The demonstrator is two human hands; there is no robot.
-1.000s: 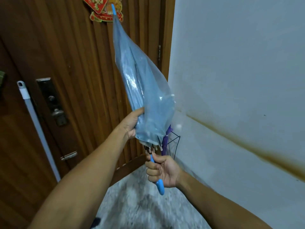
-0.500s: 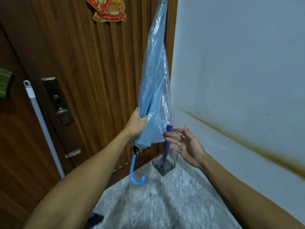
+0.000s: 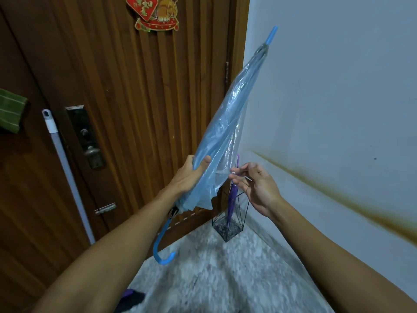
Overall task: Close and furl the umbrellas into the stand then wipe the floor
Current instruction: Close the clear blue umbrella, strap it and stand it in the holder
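A closed clear-blue umbrella (image 3: 228, 129) slants up to the right, its blue tip near the wall and its blue hooked handle (image 3: 161, 247) hanging low. My left hand (image 3: 188, 175) grips the loose canopy near its lower end. My right hand (image 3: 255, 186) is just right of the canopy, its fingertips pinching the thin white closure strap (image 3: 242, 176) of the umbrella. Behind it a black wire stand (image 3: 230, 224) sits in the floor corner with a furled purple umbrella (image 3: 233, 197) upright in it.
A brown slatted wooden door (image 3: 135, 98) with a lock and a red ornament fills the left. A white-and-grey mop pole (image 3: 65, 172) leans against it. The white wall (image 3: 338, 98) with a brown stain is on the right. The speckled floor (image 3: 214, 279) lies below.
The umbrella has tilted so its tip swings right toward the wall. My right hand, off the handle since a second ago, has come up to the canopy and pinched the strap.
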